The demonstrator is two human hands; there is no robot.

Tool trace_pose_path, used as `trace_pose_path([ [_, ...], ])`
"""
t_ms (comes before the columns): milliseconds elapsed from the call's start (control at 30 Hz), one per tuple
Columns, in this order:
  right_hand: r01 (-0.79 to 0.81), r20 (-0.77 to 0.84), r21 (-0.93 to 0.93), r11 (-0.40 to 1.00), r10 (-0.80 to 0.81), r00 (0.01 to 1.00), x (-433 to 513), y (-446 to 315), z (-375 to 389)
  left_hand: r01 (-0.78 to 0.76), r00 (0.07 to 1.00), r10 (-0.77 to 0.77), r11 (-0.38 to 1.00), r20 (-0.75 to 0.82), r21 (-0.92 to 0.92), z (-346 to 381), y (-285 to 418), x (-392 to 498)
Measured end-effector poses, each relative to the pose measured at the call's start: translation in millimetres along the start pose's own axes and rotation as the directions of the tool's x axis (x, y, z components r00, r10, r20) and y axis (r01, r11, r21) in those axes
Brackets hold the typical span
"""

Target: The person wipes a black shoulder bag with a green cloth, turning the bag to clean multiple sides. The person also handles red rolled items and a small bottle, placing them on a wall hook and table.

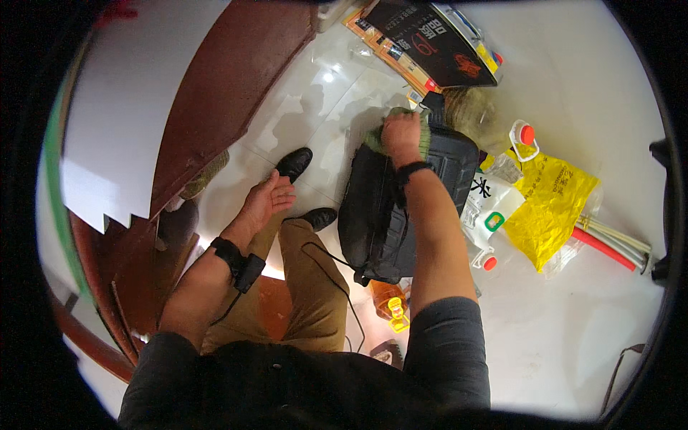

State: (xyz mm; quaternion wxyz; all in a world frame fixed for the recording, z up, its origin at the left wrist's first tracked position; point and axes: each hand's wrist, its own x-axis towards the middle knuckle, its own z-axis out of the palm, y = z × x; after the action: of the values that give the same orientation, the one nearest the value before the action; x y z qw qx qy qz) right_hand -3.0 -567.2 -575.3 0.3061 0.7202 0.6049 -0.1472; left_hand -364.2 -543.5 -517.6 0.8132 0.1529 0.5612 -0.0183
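Note:
A black backpack [392, 215] with a ridged hard shell lies to my right, beside my shoes. Over its top end, my right hand [402, 131] grips a green cloth [374, 140] that is bunched around the fingers. My left hand [271, 198] is held out palm up above my legs and a black shoe [295, 164], fingers apart, holding nothing. Both wrists wear black bands, and a black box [250, 273] with a cable sits at the left one. A thin black cable [338, 263] runs between my lap and the backpack.
Printed cartons [430, 45], a large clear bottle [475, 115] with a red cap, a white bag [489, 207], a yellow plastic bag [553, 199] and a bundle of rods [613, 247] line the right wall. Near my knee stands an amber bottle [384, 298]. Reddish-brown wooden furniture [226, 80] is on the left.

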Motion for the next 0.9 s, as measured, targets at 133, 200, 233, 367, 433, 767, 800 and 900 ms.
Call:
trace_pose_path([
  [133,0.306,0.191,-0.075,0.949,-0.287,0.939,-95.3,-44.7,38.4,0.012,1.000,-0.011,0.999,-0.017,0.039,12.4,4.6,-8.5],
  [200,0.425,0.163,-0.093,0.900,-0.407,0.899,-152.3,-57.0,54.0,0.013,1.000,-0.013,0.998,0.001,0.061,23.6,9.7,-11.1],
  [233,0.343,0.014,0.086,0.935,-0.345,0.938,-164.5,-59.7,57.1,0.026,0.999,-0.028,0.997,0.022,0.078,30.3,10.7,-13.1],
  [367,0.327,-0.345,0.185,0.927,-0.251,0.905,-117.7,-27.1,35.4,0.020,0.997,-0.038,0.973,0.072,0.230,57.2,9.8,-14.4],
  [433,0.291,-0.576,0.214,0.933,-0.120,0.809,-63.3,-5.4,11.7,0.000,0.996,-0.020,0.970,0.082,0.244,64.4,5.1,-14.2],
  [767,0.074,-0.065,0.657,0.750,-0.041,0.997,-14.8,113.9,3.7,0.096,0.991,-0.117,0.958,0.064,0.269,75.9,-7.8,13.1],
  [800,-0.034,0.012,0.730,0.683,0.037,0.999,-12.7,132.0,11.1,0.097,0.990,-0.121,0.953,0.066,0.288,78.6,-7.7,17.4],
  [900,-0.209,0.122,0.723,0.658,0.176,0.977,-8.5,188.4,44.5,0.117,0.985,-0.160,0.896,0.065,0.428,93.4,-4.0,33.0],
])
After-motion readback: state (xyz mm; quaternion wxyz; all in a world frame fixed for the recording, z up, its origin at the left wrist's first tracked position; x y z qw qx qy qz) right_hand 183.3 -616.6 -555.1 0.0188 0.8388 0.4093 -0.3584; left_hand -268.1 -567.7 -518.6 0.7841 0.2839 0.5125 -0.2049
